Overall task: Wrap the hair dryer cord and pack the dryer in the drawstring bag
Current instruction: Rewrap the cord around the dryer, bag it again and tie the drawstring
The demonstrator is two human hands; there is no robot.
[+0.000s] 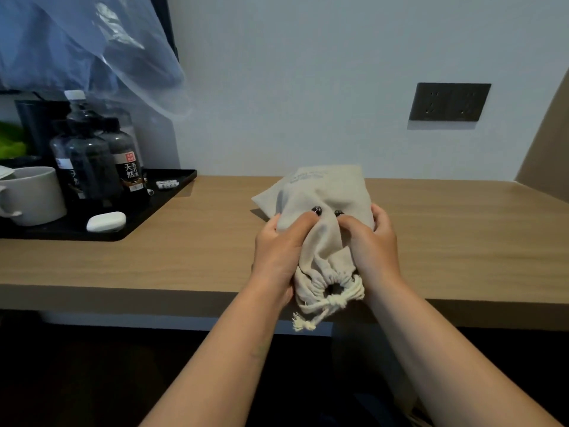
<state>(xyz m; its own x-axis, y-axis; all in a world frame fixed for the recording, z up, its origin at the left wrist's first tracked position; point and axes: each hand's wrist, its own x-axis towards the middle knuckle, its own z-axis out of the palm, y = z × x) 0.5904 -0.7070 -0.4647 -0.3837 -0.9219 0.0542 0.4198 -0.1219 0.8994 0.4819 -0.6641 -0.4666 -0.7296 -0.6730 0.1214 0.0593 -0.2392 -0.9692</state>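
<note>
Inside, bag [326, 192] hides dryer.

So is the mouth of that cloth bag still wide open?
No, the bag has its mouth gathered nearly shut by the knotted cord, while the left hand and right hand grip its sides.

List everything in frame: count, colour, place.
bag: 1, beige, mid-desk, mouth cinched at the near edge
drawstring: 1, off-white, knotted at the bag mouth
desk: 1, wood
tray: 1, black, desk left
bottles: several, dark, on tray
mug: 1, grey, far left
case: 1, white, tray front
socket: 1, dark, wall right
plastic sheet: 1, clear bluish, top left
left hand: grips bag's left side
right hand: grips bag's right side
</note>
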